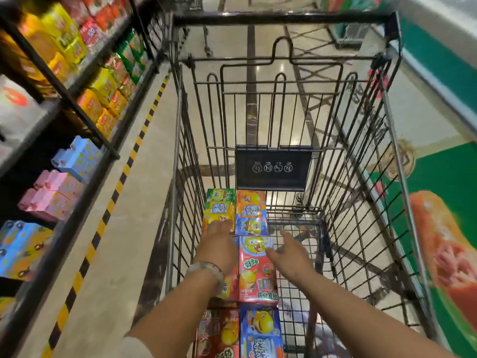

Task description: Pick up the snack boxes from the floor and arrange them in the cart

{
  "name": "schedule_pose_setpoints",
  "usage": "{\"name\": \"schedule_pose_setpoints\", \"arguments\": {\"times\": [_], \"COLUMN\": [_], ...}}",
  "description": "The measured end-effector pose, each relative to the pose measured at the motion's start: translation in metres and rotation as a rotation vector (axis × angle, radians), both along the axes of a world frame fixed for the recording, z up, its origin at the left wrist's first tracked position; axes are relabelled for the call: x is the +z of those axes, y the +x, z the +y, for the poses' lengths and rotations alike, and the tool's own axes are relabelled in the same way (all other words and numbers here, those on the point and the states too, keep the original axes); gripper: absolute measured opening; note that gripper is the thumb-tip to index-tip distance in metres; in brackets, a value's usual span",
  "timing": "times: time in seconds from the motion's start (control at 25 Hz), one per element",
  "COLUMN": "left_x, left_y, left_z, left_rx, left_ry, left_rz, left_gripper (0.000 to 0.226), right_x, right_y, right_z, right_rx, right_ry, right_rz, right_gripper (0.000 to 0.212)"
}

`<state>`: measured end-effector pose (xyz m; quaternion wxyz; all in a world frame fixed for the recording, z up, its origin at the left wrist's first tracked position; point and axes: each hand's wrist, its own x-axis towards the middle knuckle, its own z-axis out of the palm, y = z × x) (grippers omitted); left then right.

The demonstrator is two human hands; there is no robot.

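Two bare hands reach down into a black wire shopping cart [387, 156]. The left hand [219, 244] lies flat, fingers straight and close together, fingertips resting on a green and orange snack box [219, 208] at the far left of the cart floor. A pale bead bracelet [206, 271] circles that wrist. The right hand [291, 254] hovers palm down with fingers loosely spread, holding nothing, its thumb just beside a red cartoon snack box [255, 277].

Outward from the hands, colourful boxes lie flat in two rows along the cart's left side, from near to far; an orange and blue box [251, 213] sits at the far end of the right row. The cart's right half shows bare wire mesh. Stocked store shelves [64, 73] stand to the left, beyond a yellow and black striped floor line [124, 171].

The step in hand appears to be settling and straightening boxes. Next, likely, both hands withdraw to fetch another box from the floor, which is not in view here.
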<state>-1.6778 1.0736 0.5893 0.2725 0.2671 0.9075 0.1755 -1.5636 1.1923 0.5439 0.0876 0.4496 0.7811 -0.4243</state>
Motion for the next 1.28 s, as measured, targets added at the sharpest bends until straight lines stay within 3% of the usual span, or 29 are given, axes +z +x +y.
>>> {"name": "schedule_pose_setpoints", "arguments": {"times": [0.16, 0.4, 0.64, 0.8, 1.0, 1.28], "left_x": [0.115, 0.311, 0.448, 0.492, 0.504, 0.500], "left_y": [-0.034, -0.057, -0.021, 0.033, 0.139, 0.335], "left_z": [0.003, -0.050, -0.162, -0.256, -0.369, -0.530], "left_rx": [-0.225, -0.393, -0.352, -0.176, 0.118, 0.564], "left_ry": [0.144, 0.171, 0.107, 0.016, -0.108, -0.321], "left_rz": [0.187, 0.532, 0.772, 0.804, 0.761, 0.696], "left_gripper": [0.050, 0.050, 0.056, 0.061, 0.055, 0.059], "right_x": [0.122, 0.329, 0.460, 0.500, 0.509, 0.519], "right_y": [-0.017, -0.008, 0.004, 0.001, 0.018, 0.092], "right_z": [0.021, -0.003, -0.078, -0.125, -0.210, -0.398], "right_rx": [0.124, 0.350, 0.640, 0.864, 1.183, 1.643], "right_ry": [0.211, 0.454, 0.787, 0.887, 0.770, 0.655], "right_rz": [0.111, 0.417, 0.603, 0.660, 0.721, 0.880], "right_gripper": [0.064, 0.063, 0.057, 0.054, 0.054, 0.055]}}
